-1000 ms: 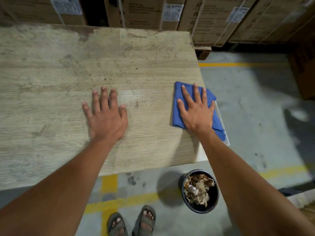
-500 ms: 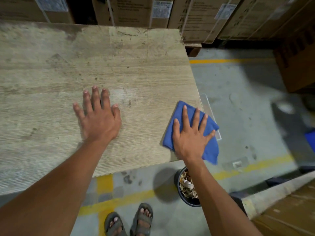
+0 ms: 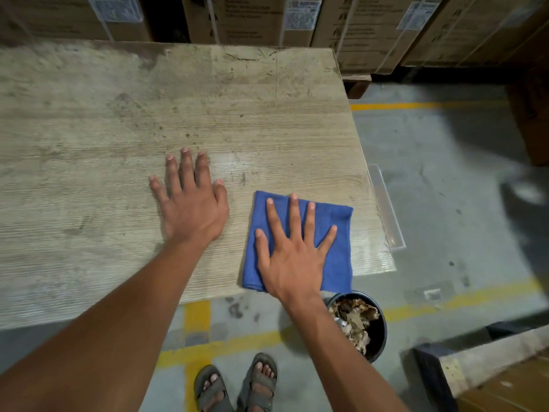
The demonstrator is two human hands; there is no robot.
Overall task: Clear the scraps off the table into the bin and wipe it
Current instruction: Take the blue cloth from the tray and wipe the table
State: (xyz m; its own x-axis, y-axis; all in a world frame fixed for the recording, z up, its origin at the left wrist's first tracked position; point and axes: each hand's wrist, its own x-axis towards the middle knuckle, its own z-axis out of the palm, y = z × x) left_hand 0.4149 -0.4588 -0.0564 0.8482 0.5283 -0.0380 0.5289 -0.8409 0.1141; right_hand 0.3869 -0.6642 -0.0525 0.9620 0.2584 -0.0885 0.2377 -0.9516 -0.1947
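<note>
Table runs under both my palms and away ahead and to the left of them; pale wood grain, scuffed and stained grey toward the far edge. Its right edge lies just beyond my right hand, its near edge right at my wrist.

Stacked cardboard boxes stand well ahead of my fingertips, past the table's far edge, with white labels on them.

Concrete floor to the right of my right hand and below both forearms, marked with yellow lines.

Blue cloth lies flat on the table under my right hand, near the table's front right corner. It is folded roughly square; its near edge comes to the table's near edge.

Black bin sits on the floor just behind and right of my right wrist, below the table's near edge. Brown scraps fill it; my forearm hides its left rim.

Right hand: fingers straight and fanned wide, palm pressed flat on the cloth, thumb out toward the left hand.

Left hand: palm down on bare wood just left of the cloth, apart from it. Fingers straight, middle three close together, little finger angled outward.

Clear strip hangs along the table's right edge, beyond my right little finger.

Sandals on my feet, on the floor between my two forearms.
</note>
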